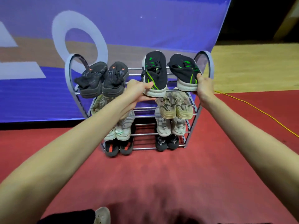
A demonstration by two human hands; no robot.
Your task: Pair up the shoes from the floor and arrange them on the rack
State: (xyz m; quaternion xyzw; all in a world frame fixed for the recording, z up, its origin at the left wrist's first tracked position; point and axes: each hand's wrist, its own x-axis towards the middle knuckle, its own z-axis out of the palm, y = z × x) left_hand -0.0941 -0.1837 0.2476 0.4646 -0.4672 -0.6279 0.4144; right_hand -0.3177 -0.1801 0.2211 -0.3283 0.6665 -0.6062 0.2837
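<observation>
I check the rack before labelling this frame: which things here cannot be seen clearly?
- Camouflage shoes, second shelf left: the left hand and forearm cover them.
- Print on the beige shoes: too small to read.
- Pale shoe: cut off by the bottom edge.
- Rack back rails: hidden behind the black-green shoes.

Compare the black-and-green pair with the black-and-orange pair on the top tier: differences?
The black sneakers with green stripes have white soles; the black sneakers with orange marks have dark soles. The green pair is held, one shoe in the left hand and one in the right hand; the orange pair rests untouched. Both sit heels toward the camera on the metal rack.
</observation>
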